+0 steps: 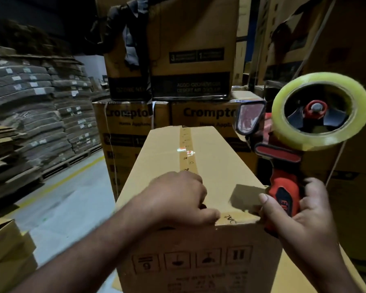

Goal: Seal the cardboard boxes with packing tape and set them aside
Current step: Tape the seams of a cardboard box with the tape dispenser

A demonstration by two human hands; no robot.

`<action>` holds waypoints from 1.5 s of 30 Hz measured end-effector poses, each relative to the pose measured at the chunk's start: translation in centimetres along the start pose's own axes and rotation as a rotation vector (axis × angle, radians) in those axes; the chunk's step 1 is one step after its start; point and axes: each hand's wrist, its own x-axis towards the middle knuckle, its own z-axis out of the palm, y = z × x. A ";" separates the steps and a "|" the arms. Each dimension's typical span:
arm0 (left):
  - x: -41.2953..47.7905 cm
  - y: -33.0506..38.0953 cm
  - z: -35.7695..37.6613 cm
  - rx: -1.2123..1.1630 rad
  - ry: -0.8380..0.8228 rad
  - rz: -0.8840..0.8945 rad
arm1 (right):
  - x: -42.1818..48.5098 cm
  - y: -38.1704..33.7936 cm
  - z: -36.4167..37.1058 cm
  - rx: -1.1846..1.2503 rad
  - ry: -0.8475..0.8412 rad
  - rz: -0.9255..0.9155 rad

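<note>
- one cardboard box (pixel 199 166) stands directly before the person, long side running away from the camera, handling symbols printed on its near face.
- tape strip (pixel 187 149) runs along the centre seam of the box top, from the far edge to the left hand.
- left hand (pixel 178 197) lies knuckles-up on the near end of the top, fingers curled and pressed down over the seam at the near edge; holding nothing.
- right hand (pixel 300 212) wrapped around the red handle of the tape dispenser (pixel 283 157), beside the box's near right corner.
- dispenser upright, clear tape roll (pixel 321 111) mounted, raised above the box top.
- printed cartons (pixel 169 66) stacked behind; bundled flat cardboard (pixel 30 106) on pallets at left.
</note>
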 end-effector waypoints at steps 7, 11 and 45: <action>0.1 1.7 -0.7 0.051 -0.173 -0.143 | -0.1 -0.2 -0.1 0.032 -0.008 0.064; 0.0 2.3 -1.4 -0.142 -0.216 -0.177 | -0.2 -0.4 -0.2 0.016 -0.010 0.073; 10.4 12.7 -0.3 0.035 0.170 -0.049 | 3.7 2.9 -7.8 0.221 0.046 0.087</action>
